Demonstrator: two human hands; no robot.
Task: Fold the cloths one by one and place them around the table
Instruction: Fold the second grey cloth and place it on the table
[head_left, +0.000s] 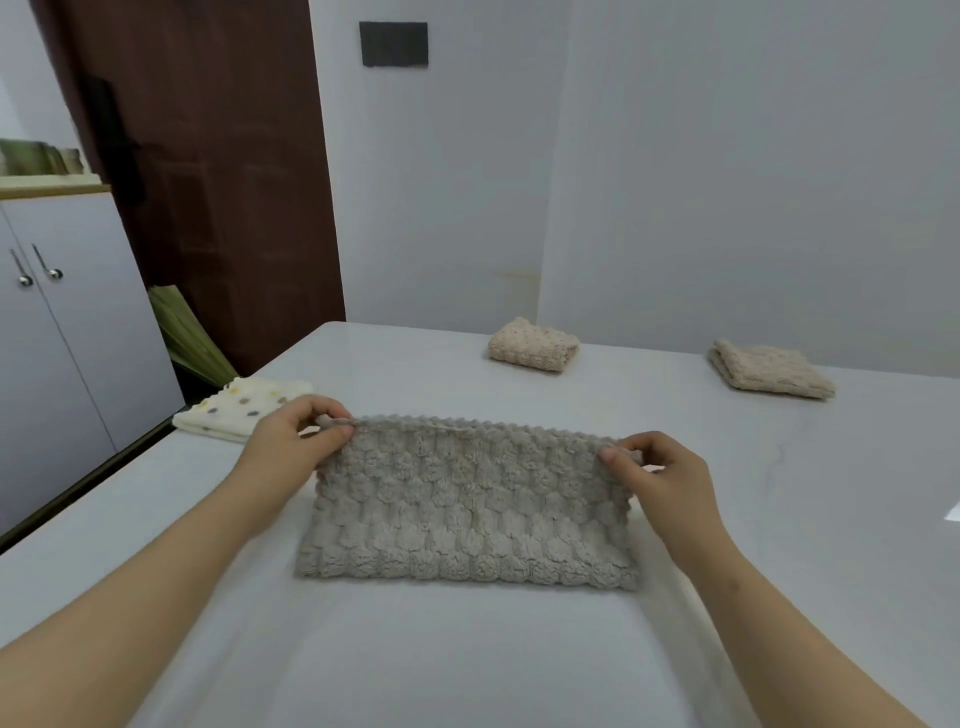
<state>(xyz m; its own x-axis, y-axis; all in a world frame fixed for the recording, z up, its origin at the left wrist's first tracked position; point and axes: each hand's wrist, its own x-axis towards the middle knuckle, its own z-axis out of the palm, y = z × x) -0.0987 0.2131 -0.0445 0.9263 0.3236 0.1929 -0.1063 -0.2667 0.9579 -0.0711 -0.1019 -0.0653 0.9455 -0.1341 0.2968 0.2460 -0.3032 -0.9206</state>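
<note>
We are looking down at a grey cloth lying folded on a white table, its folded edge nearest us; our left hand is pinching the grey cloth's far left corner between thumb and fingers; our right hand is pinching its far right corner likewise; a folded spotted cloth is lying just left of the grey cloth; a beige cloth is sitting folded well beyond it; a second beige cloth is sitting beyond it, rightward.

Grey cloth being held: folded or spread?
Folded in half: grey cloth shows doubled far edges; left hand and right hand pinch its far corners.
</note>
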